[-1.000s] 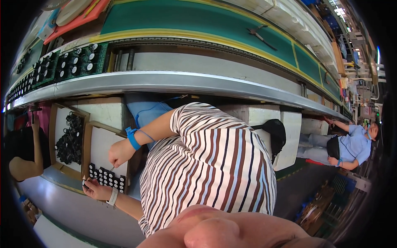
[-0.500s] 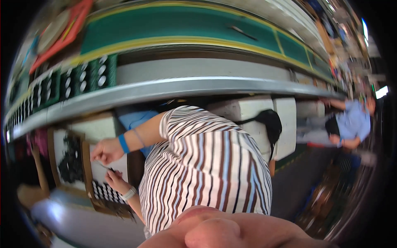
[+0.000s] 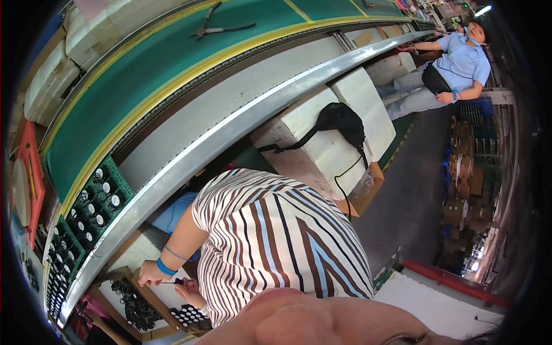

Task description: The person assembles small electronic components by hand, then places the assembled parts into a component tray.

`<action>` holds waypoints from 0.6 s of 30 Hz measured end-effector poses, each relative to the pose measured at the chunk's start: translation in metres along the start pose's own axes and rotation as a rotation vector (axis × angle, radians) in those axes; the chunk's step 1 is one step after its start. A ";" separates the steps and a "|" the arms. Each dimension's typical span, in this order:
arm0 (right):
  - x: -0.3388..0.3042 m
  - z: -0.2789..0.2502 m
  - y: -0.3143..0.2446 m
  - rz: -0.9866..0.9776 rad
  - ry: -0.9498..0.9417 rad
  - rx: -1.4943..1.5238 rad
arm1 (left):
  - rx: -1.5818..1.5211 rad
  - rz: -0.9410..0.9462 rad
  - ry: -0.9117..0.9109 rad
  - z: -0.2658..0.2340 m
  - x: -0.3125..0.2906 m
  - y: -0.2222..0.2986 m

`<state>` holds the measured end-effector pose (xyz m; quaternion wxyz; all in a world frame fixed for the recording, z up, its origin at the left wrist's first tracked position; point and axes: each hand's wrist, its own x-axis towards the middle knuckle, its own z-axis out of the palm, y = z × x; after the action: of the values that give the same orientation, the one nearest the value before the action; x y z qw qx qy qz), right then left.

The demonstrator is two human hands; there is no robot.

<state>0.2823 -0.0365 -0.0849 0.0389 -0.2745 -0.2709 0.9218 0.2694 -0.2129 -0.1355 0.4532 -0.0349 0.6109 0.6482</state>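
Both hands are close together at the lower left, in front of my striped shirt. My right hand (image 3: 152, 273), with a blue wristband, closes on the thin grey stem of a small black part (image 3: 179, 282). My left hand (image 3: 192, 294) pinches the dark end of that part; my shirt and face hide much of that arm. The part's exact kind is too small to tell. Beneath and beside the hands stand a carton (image 3: 146, 296) with tangled black wired pieces (image 3: 133, 305) and a group of white-topped round pieces (image 3: 188, 315).
A green conveyor belt (image 3: 155, 75) with pliers (image 3: 221, 29) on it runs behind a metal rail (image 3: 230, 118). Green trays (image 3: 118, 175) hold round wired parts. White foam boxes (image 3: 313, 123) carry a black bag (image 3: 340, 121). Another person (image 3: 460, 66) stands at the upper right.
My view has turned, so the belt and rail now slant, and the other person appears higher. My hands appear lower, still together at the small black part. The pliers now show clearly.
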 end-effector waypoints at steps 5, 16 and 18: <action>0.035 -0.018 0.040 -0.341 0.005 -0.645 | 0.029 0.041 0.189 0.043 -0.037 0.025; 0.060 -0.044 0.079 -0.622 -0.404 -0.784 | -0.169 0.146 0.209 0.007 -0.054 -0.003; 0.052 -0.036 0.061 -0.026 -0.580 -0.348 | -0.204 0.219 0.343 -0.009 -0.059 -0.009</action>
<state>0.2615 -0.0600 -0.1676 -0.0756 -0.0002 -0.4274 0.9009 0.3046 -0.2540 -0.1095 0.2639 -0.1238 0.6103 0.7366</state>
